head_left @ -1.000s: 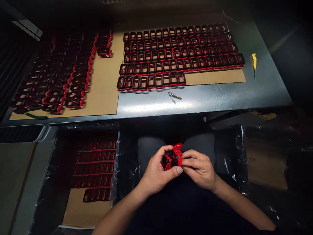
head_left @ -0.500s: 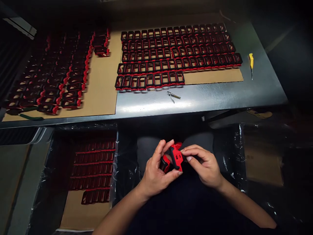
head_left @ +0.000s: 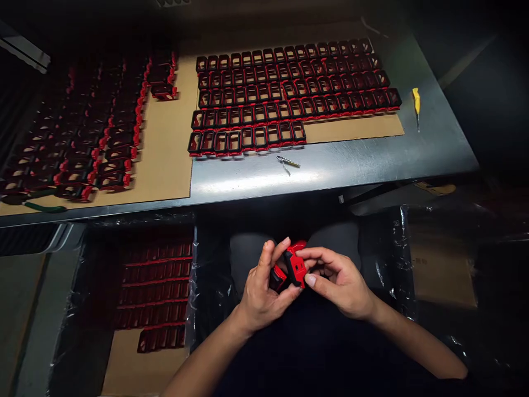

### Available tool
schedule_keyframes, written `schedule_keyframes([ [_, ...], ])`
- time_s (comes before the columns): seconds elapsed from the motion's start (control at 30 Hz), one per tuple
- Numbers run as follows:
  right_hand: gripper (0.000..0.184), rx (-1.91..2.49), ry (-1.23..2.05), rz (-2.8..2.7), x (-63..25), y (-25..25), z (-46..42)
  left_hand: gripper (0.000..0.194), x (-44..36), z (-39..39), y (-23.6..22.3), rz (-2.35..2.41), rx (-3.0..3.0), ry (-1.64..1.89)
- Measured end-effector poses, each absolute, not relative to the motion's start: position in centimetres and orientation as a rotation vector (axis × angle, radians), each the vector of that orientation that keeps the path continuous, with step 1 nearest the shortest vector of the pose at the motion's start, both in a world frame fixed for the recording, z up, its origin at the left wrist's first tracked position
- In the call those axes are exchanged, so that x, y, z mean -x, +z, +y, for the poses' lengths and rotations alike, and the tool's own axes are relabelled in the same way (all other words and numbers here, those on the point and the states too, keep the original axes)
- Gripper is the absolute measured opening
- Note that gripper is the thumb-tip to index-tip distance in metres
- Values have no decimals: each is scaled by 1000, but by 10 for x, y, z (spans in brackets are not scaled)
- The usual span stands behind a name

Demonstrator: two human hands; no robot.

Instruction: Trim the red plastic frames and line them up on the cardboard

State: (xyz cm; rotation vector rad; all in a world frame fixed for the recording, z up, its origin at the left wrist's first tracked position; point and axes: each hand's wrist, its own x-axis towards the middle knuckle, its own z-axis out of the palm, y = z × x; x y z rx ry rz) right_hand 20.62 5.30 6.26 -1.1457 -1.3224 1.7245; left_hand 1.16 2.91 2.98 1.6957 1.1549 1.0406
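Note:
Over my lap, a red and black plastic frame [head_left: 298, 268] is held tilted, its red face with small square holes turned to the right. My left hand [head_left: 264, 292] has it from the left, thumb at its lower edge, with two fingers raised. My right hand [head_left: 345, 281] grips its right edge between thumb and index finger. Another red and black section [head_left: 278, 277] shows inside my left palm; whether it belongs to the same frame I cannot tell. A red piece [head_left: 298, 244] also shows just behind.
Rows of similar frames [head_left: 259, 113] stand on cardboard [head_left: 165, 171] on the metal table [head_left: 351, 157]. Nail clippers [head_left: 288, 162], a yellow-handled screwdriver [head_left: 416, 105] and green-handled pliers [head_left: 45, 207] lie there. A plastic-lined box [head_left: 190, 309] at lower left holds more frames; another lined box [head_left: 403, 259] stands right.
The held frame has been turned so its red holed face shows. My right thumb and index finger have shifted onto its right edge, and some left fingers have lifted. The view has shifted slightly right.

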Motion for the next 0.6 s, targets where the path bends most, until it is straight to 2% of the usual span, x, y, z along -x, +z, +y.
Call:
schedule_keyframes([
  [0.33,38,1111,1847,-1192,-205,58,52,98,-10,29,30,1130,-1558,983],
  [0.6,40,1178,1674,-1325,-200,58,52,101,-11,34,27,1135,-1971,1068],
])
